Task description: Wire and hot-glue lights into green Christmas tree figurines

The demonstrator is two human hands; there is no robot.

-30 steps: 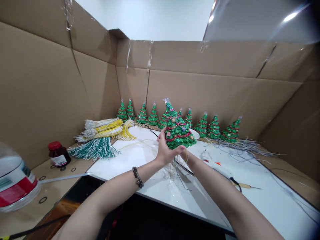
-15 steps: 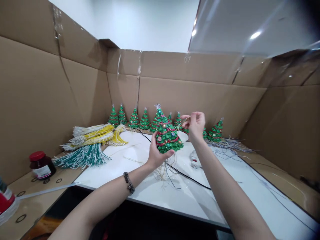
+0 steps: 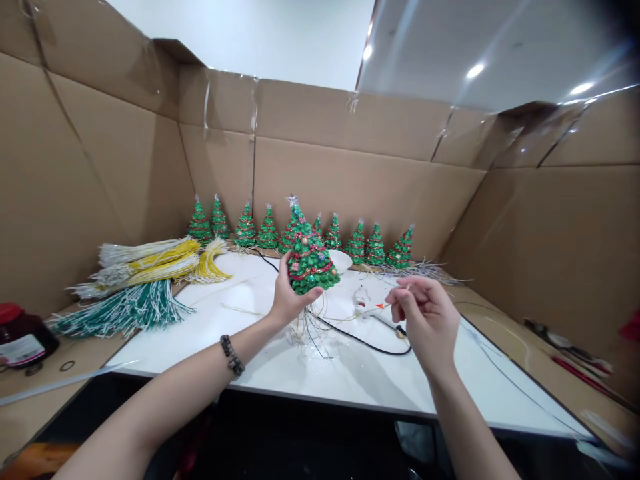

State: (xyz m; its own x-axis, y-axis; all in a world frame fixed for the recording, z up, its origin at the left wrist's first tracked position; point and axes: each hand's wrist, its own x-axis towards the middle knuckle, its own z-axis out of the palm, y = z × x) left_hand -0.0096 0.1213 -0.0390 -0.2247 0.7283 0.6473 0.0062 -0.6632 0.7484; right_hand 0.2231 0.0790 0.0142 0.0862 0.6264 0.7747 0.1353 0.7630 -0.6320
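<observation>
My left hand (image 3: 295, 290) is closed round the lower left side of a miniature Christmas tree (image 3: 313, 260), green and glittery, with red garlands and a silver star on top. It is held tilted above the white table, with several thin wires (image 3: 305, 327) hanging from its underside. To the right, my right hand (image 3: 427, 317) has its fingers pinched on the end of a thin pale wire (image 3: 367, 311), which stretches toward the wires under the tree. A small orange-red spot shows near these fingertips. Behind the wire sits a small white object (image 3: 361, 299) with a black cable (image 3: 360, 345) nearby.
Several similar trees (image 3: 267, 227) line the back cardboard wall (image 3: 340, 150). Bundles of yellow, white and green wires (image 3: 150, 267) lie at the left of the white table (image 3: 240, 360). A red-capped jar (image 3: 23, 340) stands far left; tools (image 3: 570, 347) lie at right.
My right hand has moved down and to the right, away from the tree's side. The tree stays in my left hand. The view has turned slightly right, bringing the tools in.
</observation>
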